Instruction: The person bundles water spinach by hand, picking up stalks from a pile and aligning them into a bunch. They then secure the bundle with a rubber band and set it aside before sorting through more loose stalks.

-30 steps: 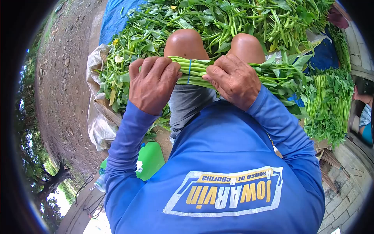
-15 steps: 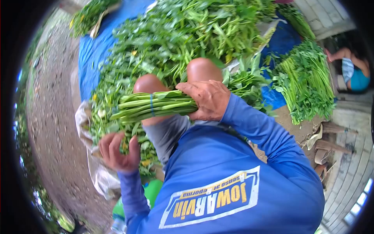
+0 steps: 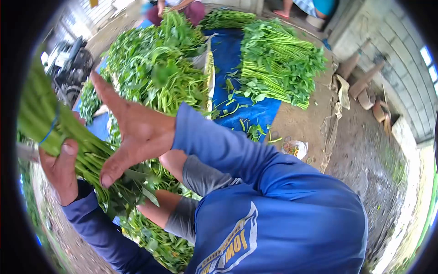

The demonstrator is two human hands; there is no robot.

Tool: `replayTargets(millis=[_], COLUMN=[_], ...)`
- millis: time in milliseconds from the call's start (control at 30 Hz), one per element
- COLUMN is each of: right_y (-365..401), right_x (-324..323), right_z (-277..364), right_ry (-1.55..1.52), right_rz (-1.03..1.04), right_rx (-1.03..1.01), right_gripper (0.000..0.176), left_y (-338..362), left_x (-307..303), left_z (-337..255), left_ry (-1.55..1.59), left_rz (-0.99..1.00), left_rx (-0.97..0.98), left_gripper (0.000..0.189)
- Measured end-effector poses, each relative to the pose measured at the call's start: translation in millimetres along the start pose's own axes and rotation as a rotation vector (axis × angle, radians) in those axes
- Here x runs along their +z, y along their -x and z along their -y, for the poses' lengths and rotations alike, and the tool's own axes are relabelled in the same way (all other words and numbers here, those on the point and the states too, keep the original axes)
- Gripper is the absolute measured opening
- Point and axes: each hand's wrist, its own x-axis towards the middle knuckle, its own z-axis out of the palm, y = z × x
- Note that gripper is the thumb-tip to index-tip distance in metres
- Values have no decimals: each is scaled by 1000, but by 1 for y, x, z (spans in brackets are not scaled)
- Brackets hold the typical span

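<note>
My left hand (image 3: 61, 169) is wrapped round a bundle of leafy greens (image 3: 86, 150) at the far left, its thumb lying across the stalks. A thin blue band (image 3: 54, 125) circles the bundle above that thumb. The cut stalks point up and towards the camera, blurred, while dark leaves hang at the lower end. Beside the bundle, my right hand (image 3: 141, 132) is open, thumb and fingers spread wide. Its thumb overlaps the lower stalks in this view. Both hands are over the left side of my lap.
A big heap of loose greens (image 3: 159, 68) lies ahead of my knees. On the blue tarp (image 3: 228, 55), neatly stacked greens (image 3: 283, 64) lie to the right. Another person (image 3: 182, 9) sits behind the heap. Wooden pieces (image 3: 365, 80) lean by the block wall; a motorcycle (image 3: 73, 64) stands far left.
The bundle has gone from my right hand to my left and moved left, now tilted upright. My right hand has let go and spread. The view has swung to the right.
</note>
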Motion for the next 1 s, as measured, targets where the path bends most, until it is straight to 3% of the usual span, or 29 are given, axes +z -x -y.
replayTargets(millis=[33,133,167,267,300,400,433,533,567,667,700,733,800,867,933,967,1000], right_y=[0,-5,-4,2,10,20,34,77,96,145,160,163,165,156,125,97,80], right_x=[9,29,31,1,-8,-19,-17,-59,-78,-146,-172,-197,-223,-295,-365,-401,-445], right_z=[-1,-23,-26,-18,-10,-22,-23,-30,-32,3,11,39,64,93,128,142,142], right_ry=[-175,-312,-344,-242,-299,-144,-505,-317,-181,436,477,722,1253,1407,1654,1678,1741], right_rz=[-48,-274,-281,-280,-285,-354,-349,-452,-525,-810,-884,-905,-900,-817,-586,-499,-427], right_rx=[20,-227,-114,-143,-196,-348,-74,119,142,305,379,387,347,334,526,733,758], right_gripper=[164,159,156,152,144,137,127,113,105,90,90,88,86,86,98,101,100], left_y=[-13,-31,-33,-46,-52,-59,-65,-69,-70,-44,-34,-24,-4,23,44,51,54], left_x=[4,53,71,98,93,121,131,166,179,155,134,117,113,102,91,86,82], left_z=[-2,-19,-27,-35,-28,-19,-8,-4,-5,6,25,47,64,97,121,130,136], left_ry=[-40,36,153,355,428,575,607,393,266,75,-45,-165,-47,-58,-27,10,46], left_rz=[111,158,136,136,301,130,224,188,116,267,391,515,435,358,301,273,246], left_rx=[-8,65,81,117,82,-20,-5,65,246,-43,-145,-248,-420,-528,-612,-637,-661], left_gripper=[80,73,78,84,91,109,112,108,100,85,76,67,53,49,46,45,44])
